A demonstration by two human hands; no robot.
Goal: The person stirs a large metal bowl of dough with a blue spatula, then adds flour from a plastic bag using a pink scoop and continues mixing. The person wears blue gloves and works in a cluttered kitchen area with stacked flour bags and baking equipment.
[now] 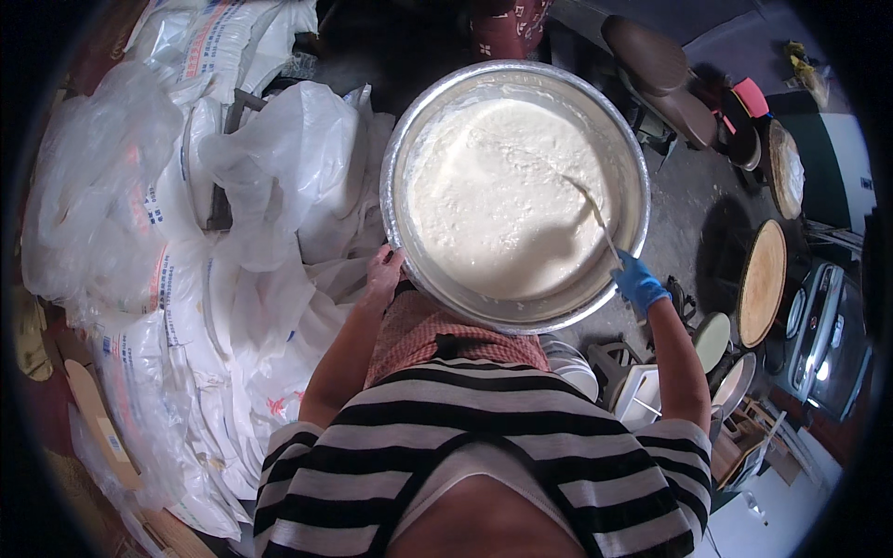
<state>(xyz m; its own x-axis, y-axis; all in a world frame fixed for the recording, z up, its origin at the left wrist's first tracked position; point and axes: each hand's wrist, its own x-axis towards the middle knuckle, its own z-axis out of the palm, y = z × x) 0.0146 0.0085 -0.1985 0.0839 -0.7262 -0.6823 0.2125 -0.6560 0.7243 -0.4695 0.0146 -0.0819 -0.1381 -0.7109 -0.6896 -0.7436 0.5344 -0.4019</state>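
A large round metal basin (516, 319) stands before me, holding thick, pale batter or wet dough (502, 195). My right hand (638, 282), in a blue disposable glove, grips the handle of a long thin utensil (601, 222) at the basin's right rim. The utensil's far end dips into the pale mixture, so its full shape is hidden. At the lower left of the basin, my bare left hand (385, 270) holds the outer rim, fingers bent over the edge. A red checked apron (418, 335) touches or lies close below the basin.
Stacked white plastic sacks (174, 307) and clear plastic bags (286, 160) fill the left side. On the right are a round wooden board (762, 284), a green round lid (711, 342), a stool (610, 359) and brown padded seats (656, 77). White containers (575, 373) sit below the basin.
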